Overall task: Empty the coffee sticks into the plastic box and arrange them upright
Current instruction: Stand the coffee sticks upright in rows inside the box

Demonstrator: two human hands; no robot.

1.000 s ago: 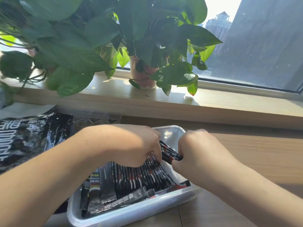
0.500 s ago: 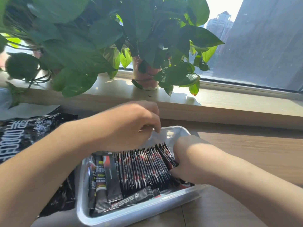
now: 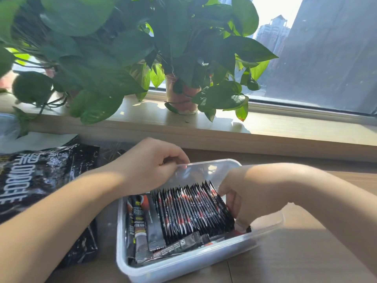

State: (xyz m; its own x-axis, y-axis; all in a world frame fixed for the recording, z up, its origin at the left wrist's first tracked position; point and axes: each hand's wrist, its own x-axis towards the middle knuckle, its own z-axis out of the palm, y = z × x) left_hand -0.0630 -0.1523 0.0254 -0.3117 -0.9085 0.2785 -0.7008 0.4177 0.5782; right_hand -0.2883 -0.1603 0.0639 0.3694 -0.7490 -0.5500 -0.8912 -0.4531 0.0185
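Wooden desk [image 3: 306, 254] by window: left hand [image 3: 149, 166] pinches far rim of plastic box [image 3: 183, 266], apparently steadying it, while right hand [image 3: 251, 193] grips the end of the coffee sticks [image 3: 189, 209] standing inside, presumably stopping them toppling.

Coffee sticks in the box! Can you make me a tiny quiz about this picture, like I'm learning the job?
1. True or false: all the coffee sticks in the plastic box stand upright.
2. Which hand grips the box's far rim?
3. What lies left of the box? A) a black bag B) a cup C) a spoon

Key: 1 false, several lie flat; 2 the left hand; 3 A.
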